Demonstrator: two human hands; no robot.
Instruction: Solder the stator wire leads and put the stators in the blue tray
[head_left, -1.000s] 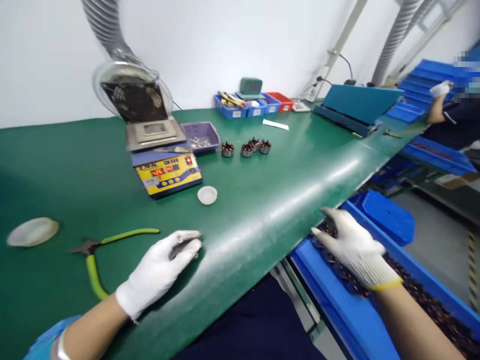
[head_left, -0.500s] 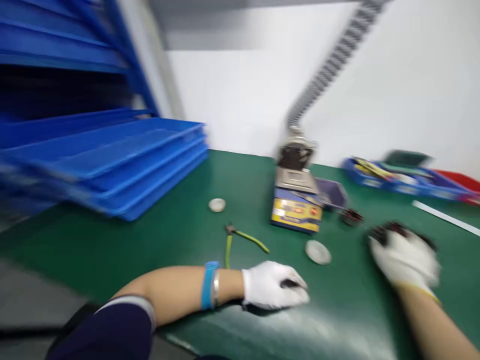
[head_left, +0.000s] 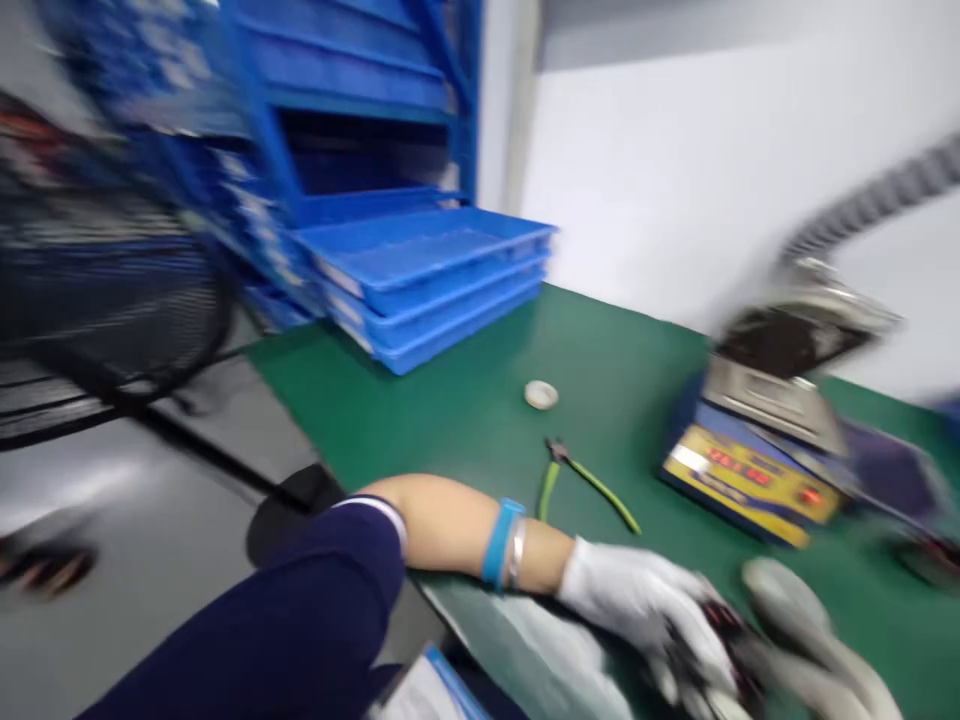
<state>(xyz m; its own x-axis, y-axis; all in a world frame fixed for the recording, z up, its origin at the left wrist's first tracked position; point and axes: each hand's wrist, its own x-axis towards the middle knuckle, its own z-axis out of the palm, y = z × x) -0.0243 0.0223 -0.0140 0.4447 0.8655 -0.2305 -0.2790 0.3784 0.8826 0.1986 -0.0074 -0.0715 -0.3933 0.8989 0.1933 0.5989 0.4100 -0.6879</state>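
My left hand (head_left: 652,600), in a white glove, is at the near edge of the green table with its fingers bent round a small cluster of dark reddish-brown parts (head_left: 731,635). From the right, my right hand (head_left: 840,675), also gloved and heavily blurred, meets the same cluster. Motion smears the cluster, so its kind does not show. A pale round shape (head_left: 780,585) blends into the right glove's outline. Beyond my left wrist lie cutting pliers (head_left: 592,485) with green handles, spread apart. Farther back is a small white dish (head_left: 541,395).
A digital scale (head_left: 750,460) with a lit red display stands at the right, under an extractor hood (head_left: 810,330). Beside it is a purple bin (head_left: 892,475). Stacked blue trays (head_left: 450,290) occupy the back left. A black mesh fan (head_left: 112,310) stands on the floor at left.
The view has swung left, bringing in the fan and floor. My right hand has come in to my left, carrying dark parts; the left fingers now bend round them.
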